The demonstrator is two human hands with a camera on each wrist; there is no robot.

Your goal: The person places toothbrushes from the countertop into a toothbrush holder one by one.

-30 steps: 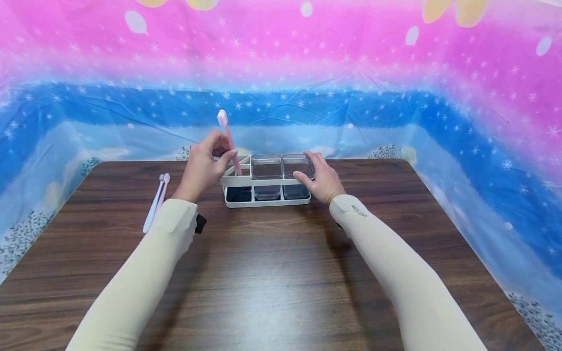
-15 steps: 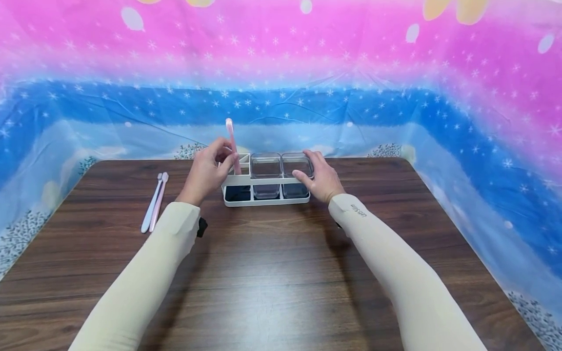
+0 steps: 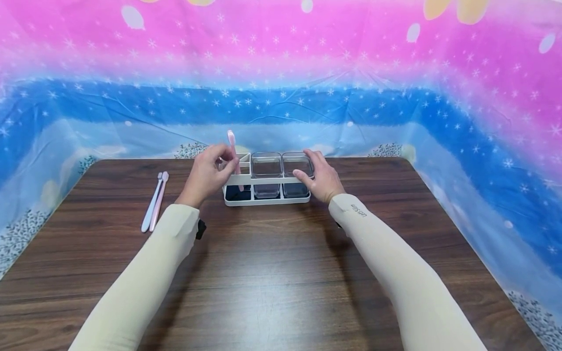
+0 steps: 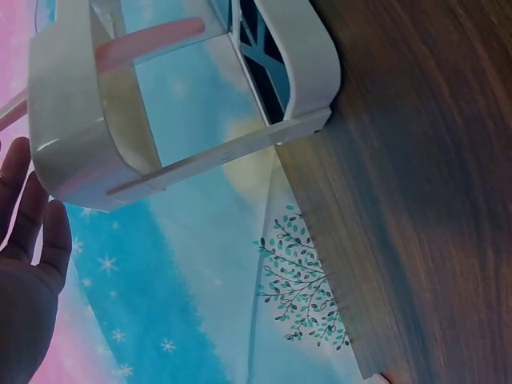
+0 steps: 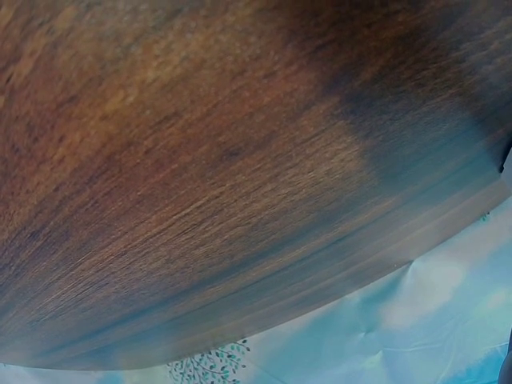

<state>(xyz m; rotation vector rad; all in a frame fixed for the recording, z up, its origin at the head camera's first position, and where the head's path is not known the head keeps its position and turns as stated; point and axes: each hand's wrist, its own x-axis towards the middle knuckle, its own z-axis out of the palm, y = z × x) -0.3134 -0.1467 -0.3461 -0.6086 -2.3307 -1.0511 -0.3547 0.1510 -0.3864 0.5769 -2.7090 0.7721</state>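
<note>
My left hand [image 3: 204,175] pinches a pink toothbrush [image 3: 231,140] standing bristle end up in the left section of a white two-tier toothbrush holder [image 3: 263,181]. In the left wrist view, the toothbrush handle [image 4: 156,42] runs down through the holder's upper tier [image 4: 68,120], its end short of the dark base. Fingers of the left hand [image 4: 32,240] show at the frame's left edge. My right hand [image 3: 322,178] grips the holder's right end, thumb in front and fingers behind, around the right clear cup [image 3: 296,168]. A second clear cup [image 3: 266,168] sits in the middle section.
On the wooden table [image 3: 272,273], left of the holder, lie a light blue toothbrush [image 3: 151,207] and another pink toothbrush [image 3: 159,202], side by side. A patterned pink and blue cloth [image 3: 281,107] hangs behind the table and along its sides.
The pinched toothbrush has come upright and moved down through the holder's upper tier; its handle end now shows below it. My left hand lowered slightly with it. The right hand stays put.
</note>
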